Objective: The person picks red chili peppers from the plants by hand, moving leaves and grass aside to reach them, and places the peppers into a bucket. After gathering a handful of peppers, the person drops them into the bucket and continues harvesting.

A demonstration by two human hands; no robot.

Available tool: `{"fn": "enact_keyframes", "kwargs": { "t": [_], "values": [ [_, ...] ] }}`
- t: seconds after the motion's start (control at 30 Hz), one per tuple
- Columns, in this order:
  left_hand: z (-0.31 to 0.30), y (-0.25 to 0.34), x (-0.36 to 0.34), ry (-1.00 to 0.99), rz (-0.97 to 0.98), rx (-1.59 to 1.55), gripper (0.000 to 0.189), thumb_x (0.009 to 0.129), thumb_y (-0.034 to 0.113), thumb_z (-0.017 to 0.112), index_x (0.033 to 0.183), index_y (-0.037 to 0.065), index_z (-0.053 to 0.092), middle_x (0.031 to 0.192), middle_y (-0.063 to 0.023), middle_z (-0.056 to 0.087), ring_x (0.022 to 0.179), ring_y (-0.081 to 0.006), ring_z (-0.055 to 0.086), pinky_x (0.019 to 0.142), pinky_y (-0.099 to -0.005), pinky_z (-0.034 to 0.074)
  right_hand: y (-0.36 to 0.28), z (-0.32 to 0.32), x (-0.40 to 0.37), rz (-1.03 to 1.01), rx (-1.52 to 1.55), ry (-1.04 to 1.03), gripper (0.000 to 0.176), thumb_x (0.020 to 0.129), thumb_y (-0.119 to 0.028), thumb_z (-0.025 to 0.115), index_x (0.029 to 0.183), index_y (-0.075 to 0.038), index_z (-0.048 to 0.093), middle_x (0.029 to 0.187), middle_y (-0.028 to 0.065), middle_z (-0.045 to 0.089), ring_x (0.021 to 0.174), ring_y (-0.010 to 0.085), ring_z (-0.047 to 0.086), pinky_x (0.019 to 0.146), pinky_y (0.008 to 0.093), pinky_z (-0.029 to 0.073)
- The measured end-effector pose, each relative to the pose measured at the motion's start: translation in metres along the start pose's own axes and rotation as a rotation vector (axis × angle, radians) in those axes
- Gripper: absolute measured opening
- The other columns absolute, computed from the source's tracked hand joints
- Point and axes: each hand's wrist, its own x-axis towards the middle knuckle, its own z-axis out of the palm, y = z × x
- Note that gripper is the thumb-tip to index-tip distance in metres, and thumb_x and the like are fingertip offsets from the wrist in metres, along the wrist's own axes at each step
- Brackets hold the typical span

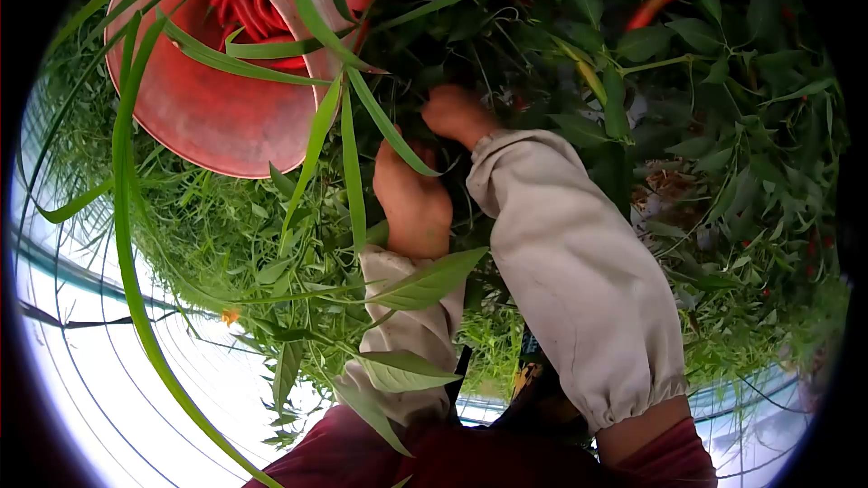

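Chili pepper plants surround the left hand and right hand, both curled; I cannot tell what they pinch. At ten o'clock, a red bucket holds red chilies.

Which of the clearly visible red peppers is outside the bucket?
The single pepper among leaves at upper right; the other peppers lie clustered inside the bucket.
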Motion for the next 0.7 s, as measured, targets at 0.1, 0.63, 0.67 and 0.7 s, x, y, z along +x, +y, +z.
{"fn": "enact_keyframes", "kwargs": {
  "t": [0.1,0.63,0.67,0.7],
  "values": [
    [0.007,0.007,-0.001,-0.020,-0.076,-0.026,0.017,0.092,0.022,0.059,0.102,0.008,0.060,0.092,-0.0058,0.062,0.101,-0.0222,0.058,0.094,-0.0380,0.044,-0.034,-0.026,-0.043,0.203,0.307,0.104,0.032,0.077,-0.012,0.054,0.106,-0.009,0.068,0.101,0.0173,0.068,0.097,0.0387,0.064,0.084,0.0448,0.051],
    [-0.009,0.000,0.019,-0.091,-0.253,0.020,0.031,0.096,0.021,0.052,0.124,0.007,0.056,0.116,-0.0054,0.065,0.107,-0.0243,0.060,0.097,-0.0421,0.043,-0.053,-0.069,-0.106,0.185,0.786,0.292,0.020,0.081,-0.008,0.055,0.091,0.002,0.068,0.074,0.0134,0.067,0.073,0.0236,0.066,0.067,0.0344,0.048],
    [-0.012,-0.001,0.022,-0.123,-0.207,0.004,0.029,0.096,0.020,0.052,0.123,0.009,0.055,0.116,-0.0043,0.065,0.107,-0.0234,0.059,0.095,-0.0426,0.044,-0.048,-0.067,-0.100,0.181,0.786,0.291,0.020,0.081,-0.008,0.055,0.091,0.002,0.068,0.074,0.0134,0.067,0.073,0.0236,0.066,0.067,0.0344,0.048],
    [-0.009,0.000,0.022,-0.123,-0.203,0.003,0.029,0.096,0.020,0.052,0.123,0.009,0.055,0.116,-0.0043,0.065,0.107,-0.0234,0.059,0.095,-0.0426,0.044,-0.041,-0.066,-0.090,0.251,0.803,0.361,0.021,0.083,-0.012,0.056,0.094,0.001,0.068,0.078,0.0109,0.068,0.074,0.0216,0.066,0.066,0.0335,0.048]
  ]
}}
